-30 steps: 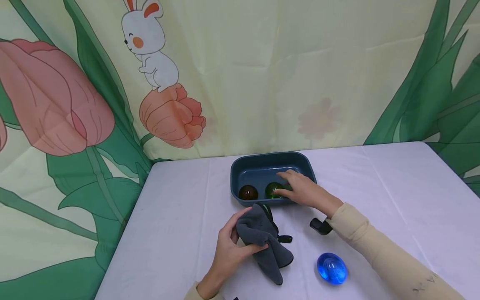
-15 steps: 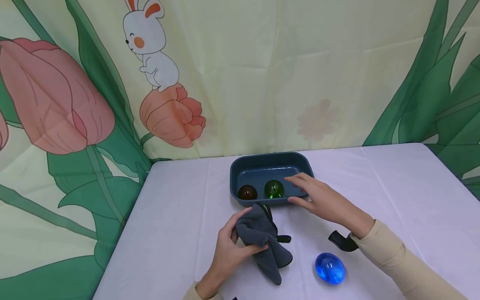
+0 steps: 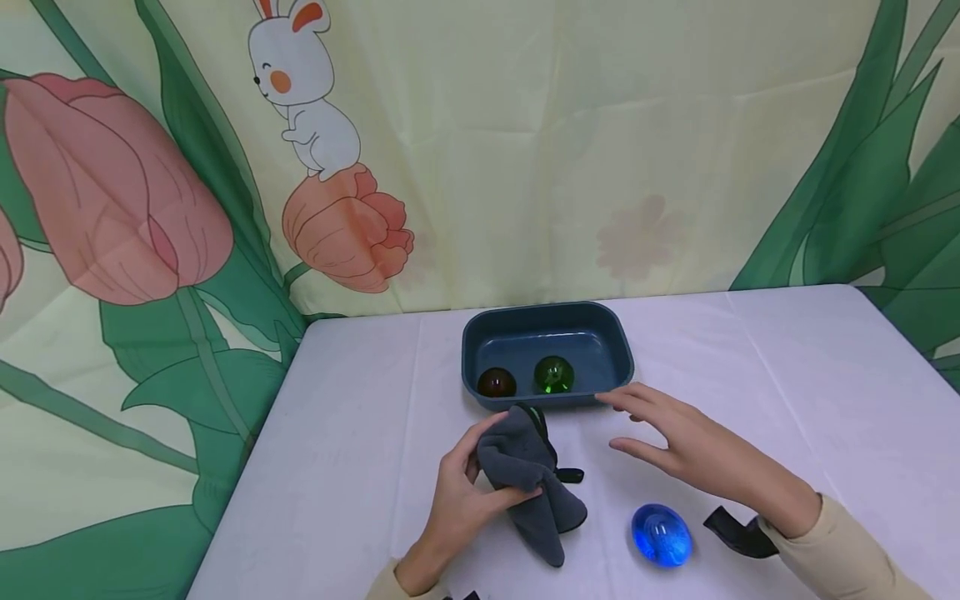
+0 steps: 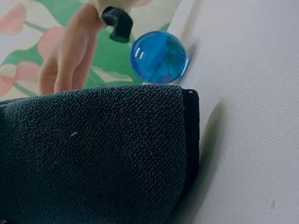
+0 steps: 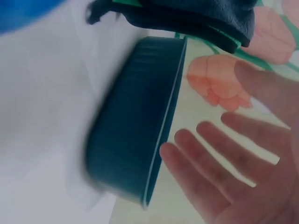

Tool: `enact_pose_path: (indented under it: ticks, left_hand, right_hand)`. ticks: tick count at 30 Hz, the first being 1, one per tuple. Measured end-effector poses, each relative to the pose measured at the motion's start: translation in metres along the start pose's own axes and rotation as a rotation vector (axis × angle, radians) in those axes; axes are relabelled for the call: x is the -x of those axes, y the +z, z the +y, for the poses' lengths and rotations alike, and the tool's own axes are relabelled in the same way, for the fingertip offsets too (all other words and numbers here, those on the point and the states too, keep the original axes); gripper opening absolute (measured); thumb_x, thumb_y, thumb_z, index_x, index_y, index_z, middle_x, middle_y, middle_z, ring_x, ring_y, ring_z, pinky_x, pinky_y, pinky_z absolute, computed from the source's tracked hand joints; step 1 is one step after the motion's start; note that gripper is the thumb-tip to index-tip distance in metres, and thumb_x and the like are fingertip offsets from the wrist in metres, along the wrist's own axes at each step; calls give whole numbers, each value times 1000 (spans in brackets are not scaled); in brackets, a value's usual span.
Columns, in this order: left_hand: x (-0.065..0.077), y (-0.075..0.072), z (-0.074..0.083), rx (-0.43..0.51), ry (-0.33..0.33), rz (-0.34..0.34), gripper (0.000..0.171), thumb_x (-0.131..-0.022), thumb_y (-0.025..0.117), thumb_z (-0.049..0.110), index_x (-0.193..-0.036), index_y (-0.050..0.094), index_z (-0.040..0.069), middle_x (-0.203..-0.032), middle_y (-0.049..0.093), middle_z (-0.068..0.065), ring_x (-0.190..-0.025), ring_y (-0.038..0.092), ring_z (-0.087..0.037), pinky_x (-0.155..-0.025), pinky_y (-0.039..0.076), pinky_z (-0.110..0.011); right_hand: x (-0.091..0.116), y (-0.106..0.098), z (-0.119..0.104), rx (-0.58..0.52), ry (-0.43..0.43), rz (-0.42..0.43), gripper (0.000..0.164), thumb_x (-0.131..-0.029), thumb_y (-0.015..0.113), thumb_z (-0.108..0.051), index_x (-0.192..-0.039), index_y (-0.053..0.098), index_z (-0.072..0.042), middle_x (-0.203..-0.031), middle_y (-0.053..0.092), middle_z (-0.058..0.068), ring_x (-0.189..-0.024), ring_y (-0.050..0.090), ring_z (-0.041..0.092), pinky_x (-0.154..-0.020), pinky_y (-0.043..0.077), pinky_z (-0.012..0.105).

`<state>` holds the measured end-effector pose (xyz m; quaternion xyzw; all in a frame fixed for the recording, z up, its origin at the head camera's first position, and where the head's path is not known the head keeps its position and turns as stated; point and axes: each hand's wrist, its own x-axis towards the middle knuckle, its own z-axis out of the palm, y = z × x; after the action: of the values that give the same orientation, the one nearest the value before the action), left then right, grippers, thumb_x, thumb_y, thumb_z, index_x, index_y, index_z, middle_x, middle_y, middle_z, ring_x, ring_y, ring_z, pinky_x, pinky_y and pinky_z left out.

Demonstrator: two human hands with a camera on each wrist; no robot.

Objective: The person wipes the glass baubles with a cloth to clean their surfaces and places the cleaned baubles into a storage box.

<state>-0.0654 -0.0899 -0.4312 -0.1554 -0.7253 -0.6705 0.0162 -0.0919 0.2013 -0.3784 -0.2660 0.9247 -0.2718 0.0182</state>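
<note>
A dark grey cloth (image 3: 521, 458) with black edging and a small black loop is bunched up in my left hand (image 3: 461, 496), pinched between thumb and fingers. In the left wrist view the cloth (image 4: 103, 154) covers much of the picture. My right hand (image 3: 690, 442) hovers empty over the table, fingers spread, just in front of the bin's right corner. The dark blue bin (image 3: 551, 402) holds a green glass ball (image 3: 554, 375) and a dark reddish-brown ball (image 3: 497, 382) along its near side. On the table below my right hand lies a clear blue ball (image 3: 662, 535).
A white cloth covers the table (image 3: 352, 433). Behind it hangs a curtain (image 3: 510, 167) printed with tulips and a rabbit. A black strap (image 3: 741, 533) sits at my right wrist.
My right hand has drawn back from the green ball, out of the bin toward the right and nearer to me. The green ball stays in the bin. My left hand keeps holding the cloth.
</note>
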Motion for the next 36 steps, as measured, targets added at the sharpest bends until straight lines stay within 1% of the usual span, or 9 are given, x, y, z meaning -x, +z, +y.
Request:
enact_pose_path:
  ticks: [6,11,16,20,24,28,30,35,36]
  left_hand:
    - [0,2,0,-16,13,2,80,-70,91,13,-140,53,21,-136,60,-3,-120,61,-21,-106,48,-26]
    - [1,2,0,-36,26,4,80,-70,91,14,-139,53,20,-135,60,-4,-118,62,-21,-104,49,-26]
    - [3,3,-1,-52,19,4,81,-70,91,15,-141,53,17,-136,59,-3,-119,62,-21,-104,49,-26]
    - [3,3,-1,-52,26,6,81,-70,91,14,-141,53,17,-136,60,-4,-119,62,-21,-103,50,-25]
    - [3,4,-1,-52,36,2,80,-71,91,14,-141,53,20,-135,60,-4,-118,62,-21,-102,50,-25]
    - [3,4,-1,-53,36,3,79,-71,91,15,-141,53,21,-136,60,-4,-118,62,-21,-103,50,-25]
    - [4,4,-1,-53,28,4,79,-71,91,15,-141,52,19,-136,59,-3,-119,62,-21,-103,50,-25]
    - [4,5,0,-53,18,8,80,-71,91,16,-142,52,14,-136,59,-3,-119,61,-21,-103,49,-25]
    - [4,5,0,-54,19,9,80,-71,91,16,-141,52,15,-136,59,-3,-119,62,-21,-103,49,-25]
  right_hand:
    - [20,2,3,-53,-12,-45,51,-92,65,-50,-136,57,-25,-127,58,-9,-103,65,12,-84,60,35]
    - [34,9,8,-135,-29,-136,54,-91,66,-49,-139,54,-28,-128,59,-4,-103,67,15,-82,61,35]
    - [44,15,17,-217,-33,-255,59,-89,69,-50,-140,53,-23,-132,58,0,-107,64,14,-83,60,31]
    - [49,20,22,-181,-57,-321,63,-85,70,-55,-138,56,-26,-131,58,-4,-112,59,10,-86,59,30]
    - [51,25,26,-125,-58,-375,58,-82,71,-60,-132,61,-32,-127,57,-10,-113,57,9,-87,59,30]
    - [51,29,29,-159,-32,-427,49,-83,72,-58,-124,66,-33,-122,59,-11,-107,57,8,-82,59,29]
    - [52,29,30,-178,-24,-446,47,-84,72,-57,-123,67,-33,-120,60,-10,-105,57,7,-80,59,27]
    - [52,28,31,-190,-28,-466,43,-85,72,-54,-122,68,-32,-118,61,-11,-101,57,4,-77,58,25]
    - [52,28,31,-191,-40,-462,42,-86,71,-54,-122,68,-32,-119,61,-10,-102,57,4,-77,58,25]
